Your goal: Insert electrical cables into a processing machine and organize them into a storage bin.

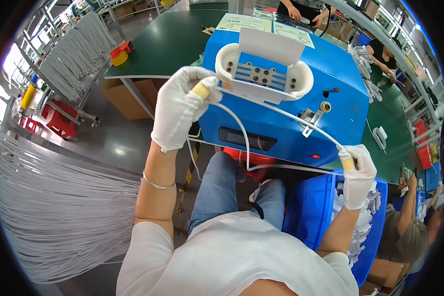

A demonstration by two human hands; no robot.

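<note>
Both my hands wear white gloves with yellowish covers on the fingers. A white cable point(301, 120) stretches between them across the front of a blue machine point(281, 130), with its slack looping down below. My left hand point(185, 106) is closed on the cable beside the machine's white rounded guard point(301, 81). Over the bin on the right, my right hand point(357, 172) pinches the cable. Inside the guard sits a metal fixture point(260, 74) with slots and bolts. The cable's ends are hard to make out.
A thick bundle of grey-white cables point(64, 212) lies at left; more hang on a rack point(79, 56). A blue bin point(308, 209) at right holds white plastic pieces point(367, 227). A red-and-yellow tape dispenser point(119, 55) rests on the green table point(170, 39). Other people work beyond and at right.
</note>
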